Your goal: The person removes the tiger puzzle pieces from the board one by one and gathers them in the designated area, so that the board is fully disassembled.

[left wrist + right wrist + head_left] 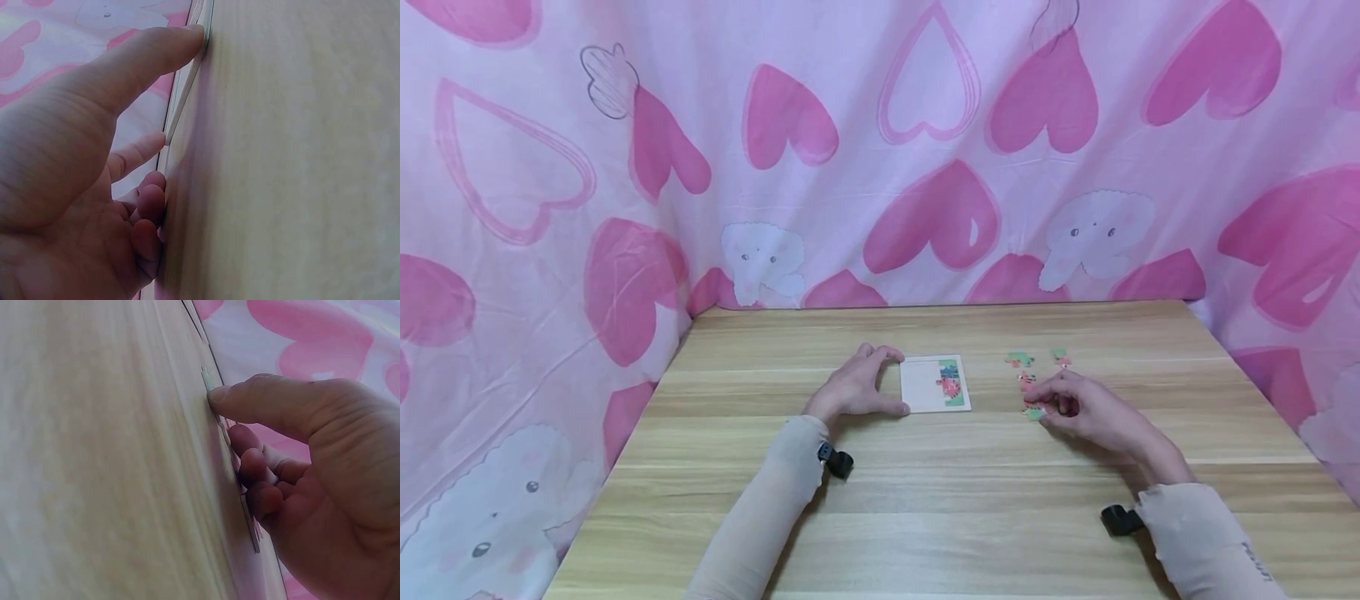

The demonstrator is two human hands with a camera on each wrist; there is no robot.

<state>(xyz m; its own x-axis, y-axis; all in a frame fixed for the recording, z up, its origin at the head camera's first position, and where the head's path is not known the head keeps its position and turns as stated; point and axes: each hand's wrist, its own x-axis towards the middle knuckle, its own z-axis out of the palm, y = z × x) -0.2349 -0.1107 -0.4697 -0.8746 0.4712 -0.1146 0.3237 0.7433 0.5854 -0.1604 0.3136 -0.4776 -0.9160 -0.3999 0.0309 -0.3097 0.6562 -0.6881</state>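
A square white puzzle tray (921, 386) lies flat on the table, with joined puzzle pieces (952, 383) in green, blue and red along its right side. My left hand (859, 385) holds the tray by its left side, thumb at the near corner and index finger at the far one. To the right, my right hand (1093, 410) pinches a green-and-red puzzle piece (1033, 413) low at the tabletop, its thumb (240, 405) against the piece's edge. Just beyond these fingertips lies a red piece (1027, 380), partly covered by the hand.
Farther back lie a green piece (1021, 359) and another green-and-red piece (1060, 357). The wooden table (925, 517) ends at a pink heart-patterned curtain (850, 208) behind and at both sides.
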